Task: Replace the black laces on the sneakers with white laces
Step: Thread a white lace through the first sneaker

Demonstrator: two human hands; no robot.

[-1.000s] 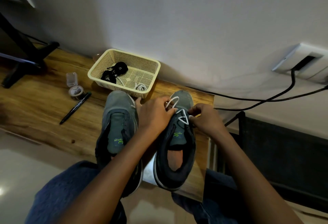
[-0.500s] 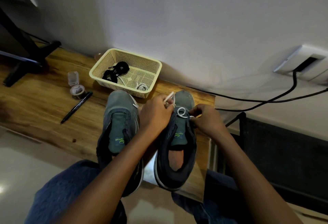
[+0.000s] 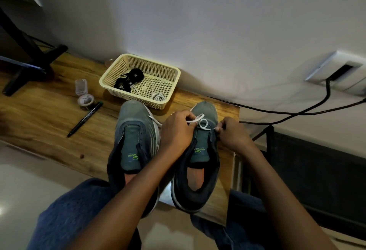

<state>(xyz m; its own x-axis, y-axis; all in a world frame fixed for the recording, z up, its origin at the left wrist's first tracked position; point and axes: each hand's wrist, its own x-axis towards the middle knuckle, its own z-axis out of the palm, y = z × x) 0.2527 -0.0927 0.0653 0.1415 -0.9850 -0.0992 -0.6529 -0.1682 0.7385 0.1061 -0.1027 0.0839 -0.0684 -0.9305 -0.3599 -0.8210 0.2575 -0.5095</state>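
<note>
Two grey-green sneakers stand side by side on the wooden table, toes toward the wall. The left sneaker has no lace in its eyelets. Over the right sneaker a white lace forms a small loop near the toe end. My left hand pinches one stretch of that lace. On the other side of the shoe, my right hand pinches the lace's other end at the eyelet row. Black laces lie bundled in the cream basket, with another white lace coiled near its front.
A black pen, a tape roll and a small clear box lie left of the basket. A black monitor stand is at far left. Black cables run from a wall socket at right. The table's right edge is close to the right sneaker.
The wide lace loop has drawn down into a small ring near the toe. My left hand has shifted slightly right along the lace; my right hand stays at the eyelets.
</note>
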